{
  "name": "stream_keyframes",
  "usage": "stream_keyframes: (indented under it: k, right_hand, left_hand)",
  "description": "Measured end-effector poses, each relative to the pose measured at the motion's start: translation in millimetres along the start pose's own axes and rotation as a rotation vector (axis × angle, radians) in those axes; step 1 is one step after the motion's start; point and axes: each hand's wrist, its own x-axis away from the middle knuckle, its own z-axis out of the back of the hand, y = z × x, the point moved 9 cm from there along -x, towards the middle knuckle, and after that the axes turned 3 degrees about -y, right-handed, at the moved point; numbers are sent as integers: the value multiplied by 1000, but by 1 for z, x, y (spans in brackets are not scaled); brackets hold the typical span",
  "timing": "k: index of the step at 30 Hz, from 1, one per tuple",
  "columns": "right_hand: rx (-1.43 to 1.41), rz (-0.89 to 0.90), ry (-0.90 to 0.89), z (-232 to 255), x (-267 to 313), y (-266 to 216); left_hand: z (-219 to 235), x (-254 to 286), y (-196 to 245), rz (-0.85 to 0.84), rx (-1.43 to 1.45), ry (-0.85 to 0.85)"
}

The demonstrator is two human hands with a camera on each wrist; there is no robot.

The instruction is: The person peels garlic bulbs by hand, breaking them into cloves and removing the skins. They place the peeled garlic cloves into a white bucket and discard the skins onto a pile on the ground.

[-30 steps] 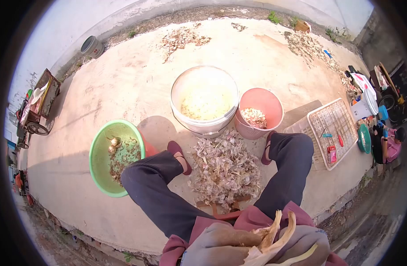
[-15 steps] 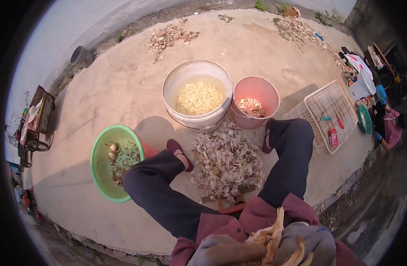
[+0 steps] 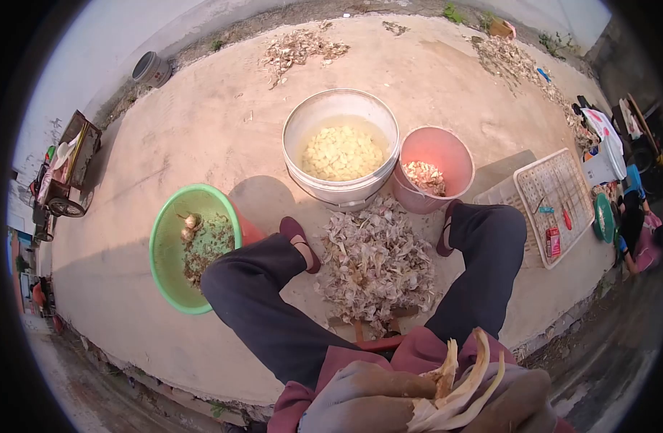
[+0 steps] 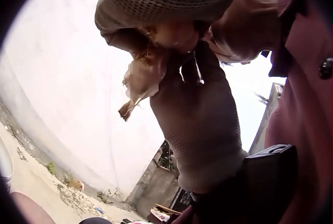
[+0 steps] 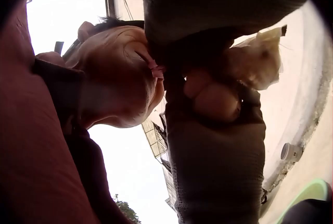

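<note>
Both hands wear knit gloves and meet close over the lap, at the bottom of the head view. My left hand [image 3: 367, 400] and right hand [image 3: 515, 404] grip one garlic bulb [image 4: 145, 75] between them. Pale dry strips of garlic skin [image 3: 461, 393] stick up between the hands. From below, in the right wrist view, plump garlic cloves [image 5: 216, 99] show among the dark fingers. The left wrist view has the papery part of the bulb hanging out past the fingers. Much of the bulb is hidden by the gloves.
Garlic skins lie in a heap [image 3: 378, 267] between the feet. Beyond stand a white bucket [image 3: 338, 195] of peeled cloves in liquid and a pink bucket [image 3: 432, 206]. A green basin [image 3: 162, 278] with garlic is at left, a plastic crate [image 3: 533, 180] at right. Another person [image 3: 645, 245] sits far right.
The head view has shifted and settled back. Both hands stay together on the garlic; the skin strips tilted and swung upright again as the right hand turned. The person far right has bent lower.
</note>
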Motion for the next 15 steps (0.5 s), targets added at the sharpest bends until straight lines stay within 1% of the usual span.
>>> stream_keyframes:
  k: [2, 3, 4, 5, 6, 7, 8, 9, 10, 11, 12, 13, 14, 15]
  right_hand:
    - [682, 251, -238, -26, -15, -29]
    - [1027, 365, -351, -40, -20, -35]
    - [1374, 472, -455, -50, -22, -35]
    - [1723, 567, -552, -58, -33, -24]
    - [1758, 493, -624, -52, -22, -27]
    - [1765, 486, -590, -46, -17, -32]
    - [2050, 863, -529, -53, -16, -35]
    - [2303, 1270, -446, -61, -10, -24]
    - [2311, 1266, -453, -66, -2, -10]
    - [1889, 1089, 261, -52, 20, -47]
    - [1888, 1089, 253, -63, 28, -75]
    - [2123, 270, -375, -64, -2, -38]
    - [1948, -298, -358, -63, 0, -46]
    - [1954, -297, -345, -67, 2, -51]
  left_hand:
    - [7, 5, -12, 71, 34, -37]
    - [10, 9, -18, 109, 49, -51]
    - [13, 15, -21, 155, 63, -65]
    - [16, 23, -23, 207, 74, -78]
    - [19, 32, -23, 269, 90, -91]
    - [21, 39, -24, 319, 108, -105]
    - [23, 42, -27, 342, 127, -122]
    - [23, 44, -30, 361, 152, -138]
    - [23, 44, -33, 380, 179, -154]
    - [24, 44, -26, 373, 182, -150]
    - [28, 57, -34, 660, 196, -99]
    - [31, 78, -43, 950, 206, -47]
    - [29, 81, -41, 951, 209, -49]
    - [36, 92, -44, 1056, 97, 23]
